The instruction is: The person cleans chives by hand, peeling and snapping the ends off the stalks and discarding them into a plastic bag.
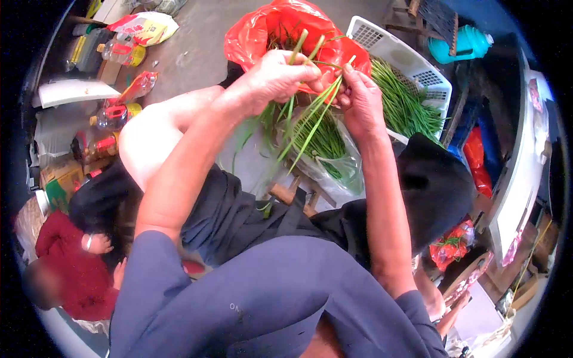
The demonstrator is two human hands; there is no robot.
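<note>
Above my lap, my left hand (280,77) is closed round a few long green stalks (293,122), whose pale cut ends stick up past the fingers. My right hand (362,98) pinches thin stalks of the same kind between thumb and fingers, close beside the left. Just beyond both hands stands an open red plastic bag (243,40) with green scraps inside. Beneath the hands, a bunch of green stalks (319,137) lies in a clear plastic bag (351,167). The plants look like garlic chives, though I cannot be sure.
To the right, a white plastic basket (443,95) holds many green stalks (406,104). A turquoise jug (462,45) lies behind it. Several bottles (122,52) line the left side. A person in a dark red top (71,268) sits at lower left; another person's arm shows at lower right.
</note>
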